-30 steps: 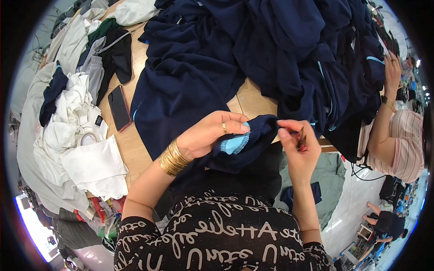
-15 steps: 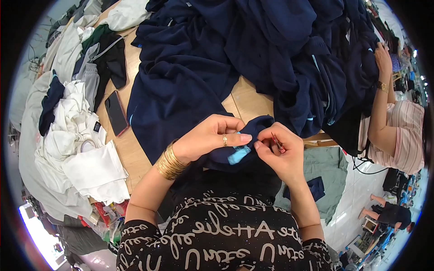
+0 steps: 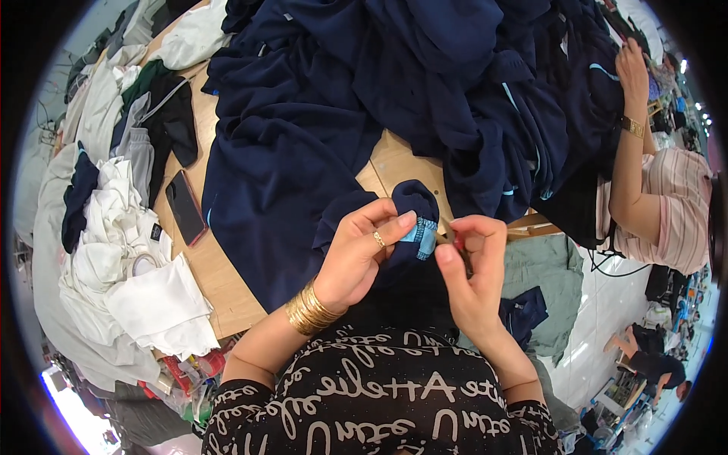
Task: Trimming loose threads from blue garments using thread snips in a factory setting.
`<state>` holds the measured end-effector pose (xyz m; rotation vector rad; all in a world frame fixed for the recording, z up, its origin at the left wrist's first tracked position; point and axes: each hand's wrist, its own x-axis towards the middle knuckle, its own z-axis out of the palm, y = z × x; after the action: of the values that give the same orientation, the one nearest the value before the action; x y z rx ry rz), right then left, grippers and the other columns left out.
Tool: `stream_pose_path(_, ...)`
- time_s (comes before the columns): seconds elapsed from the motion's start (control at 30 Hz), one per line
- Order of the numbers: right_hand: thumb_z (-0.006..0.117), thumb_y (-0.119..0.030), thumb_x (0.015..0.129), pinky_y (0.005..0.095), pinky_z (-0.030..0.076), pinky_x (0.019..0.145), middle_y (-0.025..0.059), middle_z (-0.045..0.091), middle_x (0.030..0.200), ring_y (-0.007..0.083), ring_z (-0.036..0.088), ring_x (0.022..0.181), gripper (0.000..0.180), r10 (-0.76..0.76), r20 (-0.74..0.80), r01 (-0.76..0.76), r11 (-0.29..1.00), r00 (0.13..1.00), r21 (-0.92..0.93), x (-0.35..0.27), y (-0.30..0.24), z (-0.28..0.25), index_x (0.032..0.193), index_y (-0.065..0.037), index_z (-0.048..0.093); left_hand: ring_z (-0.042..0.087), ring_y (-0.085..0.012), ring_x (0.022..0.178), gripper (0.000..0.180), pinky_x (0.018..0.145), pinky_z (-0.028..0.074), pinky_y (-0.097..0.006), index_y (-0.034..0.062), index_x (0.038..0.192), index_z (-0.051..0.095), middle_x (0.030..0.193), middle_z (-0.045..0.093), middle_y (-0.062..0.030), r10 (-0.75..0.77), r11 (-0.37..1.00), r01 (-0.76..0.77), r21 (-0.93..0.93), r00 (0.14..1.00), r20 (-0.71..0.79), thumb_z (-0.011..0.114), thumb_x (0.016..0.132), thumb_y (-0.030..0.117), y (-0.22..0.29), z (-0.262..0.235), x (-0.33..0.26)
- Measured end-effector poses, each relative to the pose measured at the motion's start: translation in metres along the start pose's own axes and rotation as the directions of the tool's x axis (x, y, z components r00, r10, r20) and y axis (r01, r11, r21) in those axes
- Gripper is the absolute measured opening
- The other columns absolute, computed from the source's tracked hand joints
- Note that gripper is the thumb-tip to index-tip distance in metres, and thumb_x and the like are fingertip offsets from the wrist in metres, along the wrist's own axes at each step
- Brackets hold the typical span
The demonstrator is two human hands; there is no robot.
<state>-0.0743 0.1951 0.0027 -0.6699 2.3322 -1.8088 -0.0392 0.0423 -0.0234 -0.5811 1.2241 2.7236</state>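
My left hand [image 3: 362,246] is closed in a pinch on a navy garment [image 3: 415,199]. Just right of its thumb, a light-blue strip [image 3: 427,241] with dark stitching along its edge stands up from the cloth. Close by on the right, my right hand [image 3: 476,274] curls around small thread snips [image 3: 444,238], red at the grip and mostly hidden by the fingers. Their tip is beside the light-blue strip; whether it touches cannot be made out. Folds of the garment hang below my hands and run onto the table.
A large heap of navy garments [image 3: 303,129] covers much of the wooden table [image 3: 235,299]. At left lie a phone [image 3: 186,206], white cloth [image 3: 163,303] and a tape roll [image 3: 144,264]. A co-worker's hand [image 3: 632,72] handles navy cloth at right. Grey-green cloth [image 3: 542,262] lies lower right.
My left hand has turned and moved slightly lower, bringing the light-blue strip upright with its stitched edge showing. The right hand has opened out somewhat, and the snips' tip has come beside the strip.
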Motion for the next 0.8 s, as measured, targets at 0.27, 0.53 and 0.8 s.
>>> stream_pose_path(0.27, 0.068, -0.004, 0.081, 0.0188, 0.041, 0.051, 0.0057, 0.055, 0.072, 0.0063, 0.050, 0.058, 0.033, -0.021, -0.072, 0.019, 0.999, 0.997, -0.026, -0.004, 0.007, 0.011, 0.103, 0.000, 0.043, 0.046, 0.0010, 0.070, 0.010, 0.057, 0.032, -0.016, 0.0104, 0.094, 0.060, 0.085, 0.060, 0.0067, 0.047, 0.993, -0.051, -0.103, 0.998, -0.037, 0.063, 0.087, 0.017, -0.003, 0.014, -0.005)
stream_pose_path(0.53, 0.068, -0.008, 0.081, 0.0226, 0.043, 0.048, 0.0069, 0.057, 0.069, 0.0101, 0.053, 0.052, 0.027, -0.104, -0.090, 0.090, 0.985, 0.991, -0.144, 0.003, 0.010, 0.013, 0.098, 0.001, 0.047, 0.048, 0.0002, 0.073, 0.012, 0.057, 0.032, -0.017, 0.0107, 0.095, 0.060, 0.088, 0.060, 0.0062, 0.072, 0.991, -0.076, -0.112, 0.997, -0.038, 0.063, 0.086, 0.018, -0.011, 0.011, -0.006)
stream_pose_path(0.8, 0.068, -0.011, 0.082, 0.0253, 0.047, 0.048, 0.0096, 0.058, 0.071, 0.0148, 0.059, 0.053, 0.028, -0.108, -0.064, 0.093, 0.976, 0.992, -0.195, 0.004, 0.009, 0.013, 0.095, 0.001, 0.047, 0.047, -0.0005, 0.070, 0.011, 0.057, 0.032, -0.017, 0.0097, 0.097, 0.060, 0.090, 0.061, 0.0045, 0.066, 0.990, -0.068, -0.123, 0.998, -0.024, 0.061, 0.088, 0.016, -0.013, 0.009, -0.006)
